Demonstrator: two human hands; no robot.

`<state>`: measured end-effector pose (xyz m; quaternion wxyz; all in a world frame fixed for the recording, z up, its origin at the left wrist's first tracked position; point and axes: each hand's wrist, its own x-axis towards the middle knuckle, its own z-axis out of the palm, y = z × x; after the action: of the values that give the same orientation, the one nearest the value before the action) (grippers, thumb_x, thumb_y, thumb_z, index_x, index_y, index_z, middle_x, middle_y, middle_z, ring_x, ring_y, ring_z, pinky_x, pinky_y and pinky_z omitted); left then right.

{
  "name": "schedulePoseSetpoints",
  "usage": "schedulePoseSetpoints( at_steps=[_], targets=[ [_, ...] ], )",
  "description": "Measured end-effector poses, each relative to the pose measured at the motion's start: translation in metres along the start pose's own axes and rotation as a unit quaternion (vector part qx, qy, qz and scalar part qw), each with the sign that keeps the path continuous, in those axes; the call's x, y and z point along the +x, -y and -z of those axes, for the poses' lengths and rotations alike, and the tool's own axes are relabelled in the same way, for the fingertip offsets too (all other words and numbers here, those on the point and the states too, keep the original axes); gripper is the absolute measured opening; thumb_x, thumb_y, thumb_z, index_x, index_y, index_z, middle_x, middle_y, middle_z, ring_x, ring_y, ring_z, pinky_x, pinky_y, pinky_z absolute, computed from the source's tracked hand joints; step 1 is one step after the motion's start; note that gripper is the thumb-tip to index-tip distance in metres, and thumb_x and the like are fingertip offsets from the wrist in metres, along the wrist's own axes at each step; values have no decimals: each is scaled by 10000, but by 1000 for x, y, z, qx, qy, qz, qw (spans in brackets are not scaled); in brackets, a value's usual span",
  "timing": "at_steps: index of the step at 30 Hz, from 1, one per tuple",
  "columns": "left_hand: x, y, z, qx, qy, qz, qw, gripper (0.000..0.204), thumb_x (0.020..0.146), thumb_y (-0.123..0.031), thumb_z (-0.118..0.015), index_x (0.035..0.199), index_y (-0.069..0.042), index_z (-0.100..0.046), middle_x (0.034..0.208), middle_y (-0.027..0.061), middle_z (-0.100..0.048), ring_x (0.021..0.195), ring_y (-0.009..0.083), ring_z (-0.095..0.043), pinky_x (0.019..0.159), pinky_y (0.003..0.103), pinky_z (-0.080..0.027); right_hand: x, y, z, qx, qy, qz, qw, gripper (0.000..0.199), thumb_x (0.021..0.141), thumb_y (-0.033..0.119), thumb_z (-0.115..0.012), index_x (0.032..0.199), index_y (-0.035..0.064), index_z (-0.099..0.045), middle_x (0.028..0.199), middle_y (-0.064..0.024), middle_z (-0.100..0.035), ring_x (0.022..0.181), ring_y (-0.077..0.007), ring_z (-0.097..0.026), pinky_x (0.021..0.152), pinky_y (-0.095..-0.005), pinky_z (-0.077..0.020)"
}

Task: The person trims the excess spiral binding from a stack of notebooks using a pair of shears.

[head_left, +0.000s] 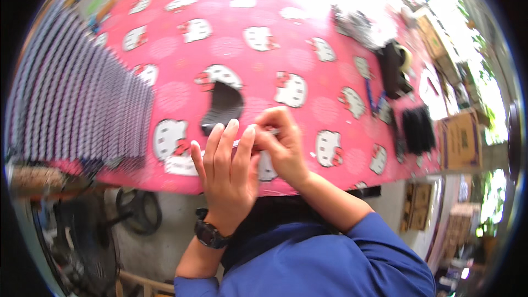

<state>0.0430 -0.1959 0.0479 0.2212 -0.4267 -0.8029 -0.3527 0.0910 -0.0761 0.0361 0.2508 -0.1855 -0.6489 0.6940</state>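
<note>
Tablecloth (344,126) first: saw pink with white cartoon print. Noticed ridged grey stack (77,88) at left. Spotted left hand (228,176) fanned, nearly straight, right hand (283,146) bunched in a pinch (couldn't tell either grip, honestly). Saw curved black piece (225,103) just past left fingertips, thin white strip (236,143) showing between left fingers.
</note>
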Motion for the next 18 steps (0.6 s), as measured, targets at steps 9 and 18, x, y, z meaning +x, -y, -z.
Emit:
schedulePoseSetpoints(
  at_steps=[9, 18],
  targets=[
    [6, 18, -1, -80, 37, -67, 994, 273, 714, -38, -672, 974, -108, -710, 872, 0, -624, 785, 143, -564, 781, 309, -330, 6, 39, 237, -543, -295, 73, 782, 125, 831, 116, -611, 852, 0, -650, 815, -126, -659, 746, -201, -628, 669, -325, -478],
    [7, 23, -4, -64, 20, -63, 996, 303, 690, -107, -718, 992, -138, -709, 931, -7, -616, 833, 149, -551, 781, 331, -323, -30, 22, 332, -716, -230, -13, 659, 176, 803, 183, -635, 836, 10, -632, 871, -160, -629, 875, -329, -567, 794, -409, -442]
  ],
)
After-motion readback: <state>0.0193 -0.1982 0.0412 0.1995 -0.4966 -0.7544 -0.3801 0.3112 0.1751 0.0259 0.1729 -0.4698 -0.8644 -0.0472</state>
